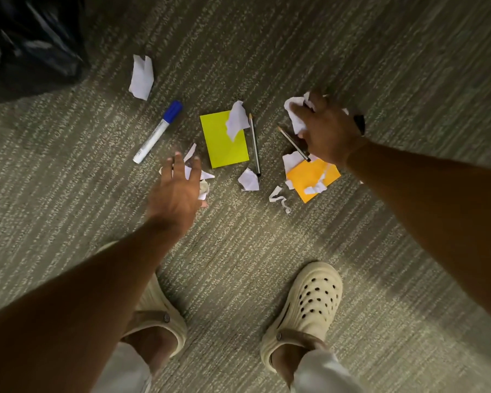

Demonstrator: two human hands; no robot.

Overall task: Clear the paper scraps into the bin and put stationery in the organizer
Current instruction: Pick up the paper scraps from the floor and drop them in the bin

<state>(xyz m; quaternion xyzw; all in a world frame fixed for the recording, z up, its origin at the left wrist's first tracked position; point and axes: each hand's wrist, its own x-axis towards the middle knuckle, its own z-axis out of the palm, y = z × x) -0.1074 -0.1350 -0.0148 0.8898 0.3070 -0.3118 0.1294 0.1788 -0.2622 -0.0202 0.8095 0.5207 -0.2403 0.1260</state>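
Right hand [328, 131]: fingers curled shut around a crumpled white scrap wad [296, 114]; fingertips hidden under the paper, so depth of grip was not readable. A dark object [360, 123] behind the wrist was cut off by the hand, unidentified. Left hand [179, 185]: fingers spread wide, holding nothing, over small torn scraps [206, 177] partly hidden beneath it; contact could not be confirmed.

On the carpet [267, 251] between the hands: yellow-green notepad [224, 139] with a scrap [236, 119] on it, pencil [254, 144] just beside. Second pencil [293, 143] ran under the right hand. Orange notepad [312, 180] carried scraps. Blue-capped marker [158, 131] lay left; another scrap [141, 76] beyond it. Black bin bag [31, 43], top left, was dark and cropped.
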